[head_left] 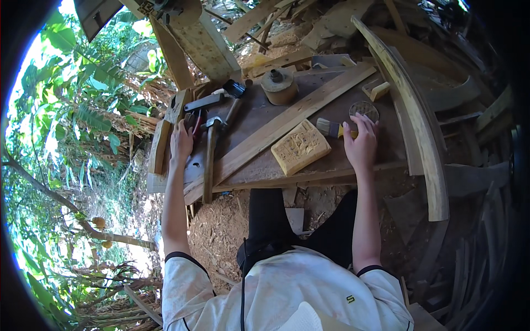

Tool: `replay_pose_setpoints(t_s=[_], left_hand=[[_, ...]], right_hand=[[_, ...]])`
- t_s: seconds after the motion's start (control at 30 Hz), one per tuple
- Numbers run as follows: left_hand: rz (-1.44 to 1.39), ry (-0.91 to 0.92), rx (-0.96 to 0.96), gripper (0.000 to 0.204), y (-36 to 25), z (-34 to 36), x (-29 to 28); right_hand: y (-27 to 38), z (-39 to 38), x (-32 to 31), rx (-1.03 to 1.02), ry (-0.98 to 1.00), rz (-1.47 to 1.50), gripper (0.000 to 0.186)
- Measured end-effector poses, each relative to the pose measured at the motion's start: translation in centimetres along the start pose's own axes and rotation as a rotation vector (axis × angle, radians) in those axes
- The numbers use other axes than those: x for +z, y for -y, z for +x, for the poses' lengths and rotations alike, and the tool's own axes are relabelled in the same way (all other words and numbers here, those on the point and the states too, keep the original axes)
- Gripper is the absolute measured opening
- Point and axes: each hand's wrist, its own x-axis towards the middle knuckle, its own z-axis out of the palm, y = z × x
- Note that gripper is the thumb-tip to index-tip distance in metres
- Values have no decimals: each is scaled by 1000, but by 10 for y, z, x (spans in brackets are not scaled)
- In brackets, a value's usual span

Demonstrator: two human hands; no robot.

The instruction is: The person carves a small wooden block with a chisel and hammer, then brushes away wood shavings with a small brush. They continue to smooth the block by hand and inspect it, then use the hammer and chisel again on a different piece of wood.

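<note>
A carved wooden block [301,147] with a pale, patterned top lies near the front edge of the workbench. Just right of it is a flat paintbrush [331,128], bristles pointing left. My right hand [361,142] is closed around its yellow handle, thumb on the near side and fingertips beside a round clear dish [364,111]. At the bench's left edge my left hand [181,144] rests with its fingers stretched out and nothing visible in it. Beside those fingers lie red-handled pliers [197,124] and a hammer [210,157] with a wooden handle.
A long plank [287,121] crosses the workbench [251,118] diagonally. Behind it stands a round container [279,86] with a dark knob. A long curved timber [411,116] leans at the right. Wood shavings [218,220] cover the ground, and plants grow at the left.
</note>
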Motion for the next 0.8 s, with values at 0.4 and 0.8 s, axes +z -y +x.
replay_pose_setpoints(t_s=[0.4, 0.8], left_hand=[[-301, -77, 148, 40, -124, -7, -113], [-481, 432, 319, 129, -268, -92, -65]], right_hand=[[-6, -2, -3, 18, -1, -22, 30], [-6, -2, 2, -7, -6, -25, 30]])
